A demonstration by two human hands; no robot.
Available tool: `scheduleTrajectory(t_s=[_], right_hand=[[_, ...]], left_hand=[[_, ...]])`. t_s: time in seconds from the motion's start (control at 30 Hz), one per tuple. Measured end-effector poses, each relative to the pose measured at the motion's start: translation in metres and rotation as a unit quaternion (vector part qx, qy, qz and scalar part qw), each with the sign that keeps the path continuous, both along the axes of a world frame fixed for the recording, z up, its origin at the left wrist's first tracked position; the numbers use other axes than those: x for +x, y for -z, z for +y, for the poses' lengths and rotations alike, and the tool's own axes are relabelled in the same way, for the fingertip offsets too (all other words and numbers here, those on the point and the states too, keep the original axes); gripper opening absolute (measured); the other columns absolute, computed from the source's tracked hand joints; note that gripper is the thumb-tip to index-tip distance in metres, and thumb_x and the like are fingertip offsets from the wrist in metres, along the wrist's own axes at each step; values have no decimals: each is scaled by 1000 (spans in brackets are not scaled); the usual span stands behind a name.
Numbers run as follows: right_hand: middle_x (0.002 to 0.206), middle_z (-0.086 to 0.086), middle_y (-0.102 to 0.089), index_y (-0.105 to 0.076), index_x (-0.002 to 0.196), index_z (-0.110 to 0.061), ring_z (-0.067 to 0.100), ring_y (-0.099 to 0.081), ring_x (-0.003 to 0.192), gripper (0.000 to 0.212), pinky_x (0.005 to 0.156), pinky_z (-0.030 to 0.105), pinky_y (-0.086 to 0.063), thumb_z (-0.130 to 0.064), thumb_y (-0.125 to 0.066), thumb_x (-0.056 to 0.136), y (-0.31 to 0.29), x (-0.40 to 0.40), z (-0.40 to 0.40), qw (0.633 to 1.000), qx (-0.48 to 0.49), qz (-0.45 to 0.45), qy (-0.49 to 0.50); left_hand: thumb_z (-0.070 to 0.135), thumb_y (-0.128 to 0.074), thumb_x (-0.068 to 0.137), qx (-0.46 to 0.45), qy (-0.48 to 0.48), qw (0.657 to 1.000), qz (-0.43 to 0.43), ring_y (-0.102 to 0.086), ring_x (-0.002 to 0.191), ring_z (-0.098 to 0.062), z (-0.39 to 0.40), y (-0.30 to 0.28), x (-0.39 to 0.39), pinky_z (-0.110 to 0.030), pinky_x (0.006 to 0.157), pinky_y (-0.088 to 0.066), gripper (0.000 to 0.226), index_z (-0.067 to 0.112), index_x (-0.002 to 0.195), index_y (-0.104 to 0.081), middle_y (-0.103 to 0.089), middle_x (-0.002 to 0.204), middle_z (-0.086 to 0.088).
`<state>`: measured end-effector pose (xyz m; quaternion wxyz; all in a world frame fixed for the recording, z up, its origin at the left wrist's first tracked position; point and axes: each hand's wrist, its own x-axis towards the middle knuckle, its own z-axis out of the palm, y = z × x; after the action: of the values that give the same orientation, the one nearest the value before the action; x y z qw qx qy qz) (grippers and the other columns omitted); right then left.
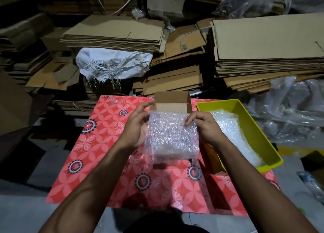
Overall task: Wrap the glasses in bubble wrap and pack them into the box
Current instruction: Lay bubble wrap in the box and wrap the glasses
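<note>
Bubble-wrapped bundle held between left hand and right hand (above the cloth).

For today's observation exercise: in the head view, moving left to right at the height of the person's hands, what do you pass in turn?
Red patterned cloth → left hand → bubble-wrapped bundle → right hand → yellow tray holding loose bubble wrap.

The bubble wrap bundle sits between the left hand and right hand, box behind them, tray just right.
</note>
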<state>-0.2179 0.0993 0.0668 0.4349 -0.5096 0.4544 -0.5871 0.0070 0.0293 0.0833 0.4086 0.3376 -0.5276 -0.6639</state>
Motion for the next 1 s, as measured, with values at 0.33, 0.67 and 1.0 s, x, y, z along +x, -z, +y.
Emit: scheduleTrajectory(t_s=[0.33, 0.67, 1.0], right_hand=[[81, 6, -62, -74, 89, -23, 18, -51, 72, 27, 63, 29, -43, -8, -53, 81, 24, -13, -6, 996, 68, -50, 23], [81, 3, -50, -48, 113, -37, 12, -48, 63, 53, 56, 32, -45, -10, -77, 79, 83, -2, 20, 957, 185, 162, 155], [97, 1, -75, -78, 100, -13, 2, -62, 74, 18, 75, 8, -39, -11, -70, 83, 120, -1, -21, 888, 228, 364, 161]], left_hand=[[10, -61, 96, 22, 38, 992, -118, -68, 85, -6, 18, 30, -7, -26, 83, -50, 11, 2, 99, -69, -74, 88, 5], [-6, -75, 82, 94, -73, 985, -123, -67, 65, -17, 12, 92, -10, -29, 60, -57, 42, 14, 113, -55, -67, 80, -10], [7, -76, 81, -64, -21, 936, -346, -68, 87, -7, -21, 139, -25, -10, 74, -48, 25, 13, 105, -76, -73, 96, 4]])
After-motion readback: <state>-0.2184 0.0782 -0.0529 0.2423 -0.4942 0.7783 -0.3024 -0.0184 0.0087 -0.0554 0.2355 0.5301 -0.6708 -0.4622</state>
